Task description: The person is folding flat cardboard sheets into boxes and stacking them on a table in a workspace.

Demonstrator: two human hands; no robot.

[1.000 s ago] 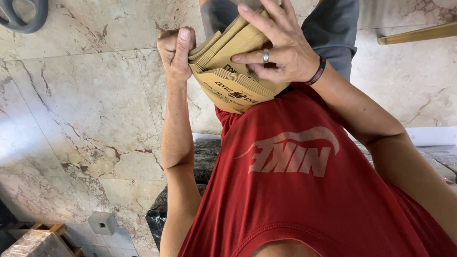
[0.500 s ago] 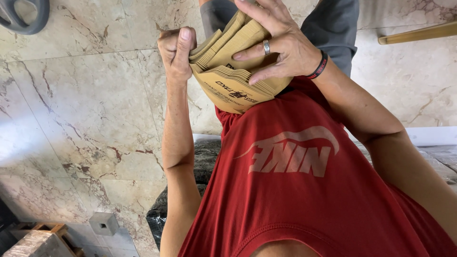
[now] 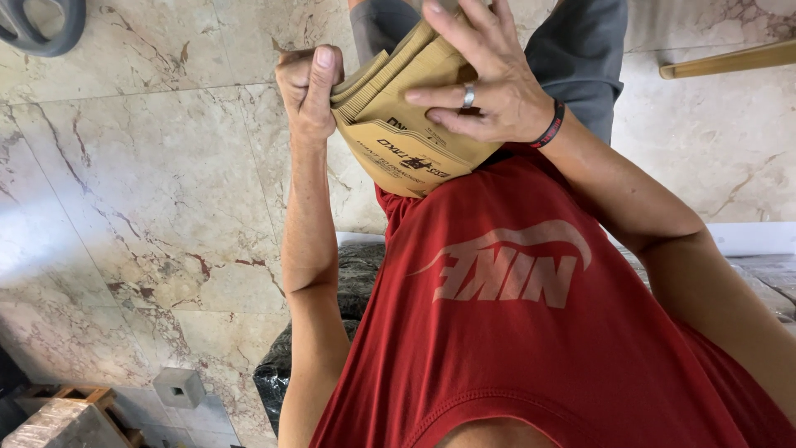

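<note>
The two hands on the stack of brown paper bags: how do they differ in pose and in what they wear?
1. The left hand grips the edge of the stack with curled fingers; the right hand lies on its top face with fingers spread.
2. The right hand wears a ring and a dark wristband; the left hand shows neither.
Both hold the same stack.

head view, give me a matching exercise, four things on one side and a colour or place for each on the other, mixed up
Things:
1. stack of paper bags
2. ring
3. wristband
4. shirt

Colour or place:
A. red, filling the lower right of the picture
B. silver, on a finger of the right hand
C. tan, held between the left hand and the right hand
D. dark with a red stripe, around the right wrist

Pairs: 1-C, 2-B, 3-D, 4-A
</note>
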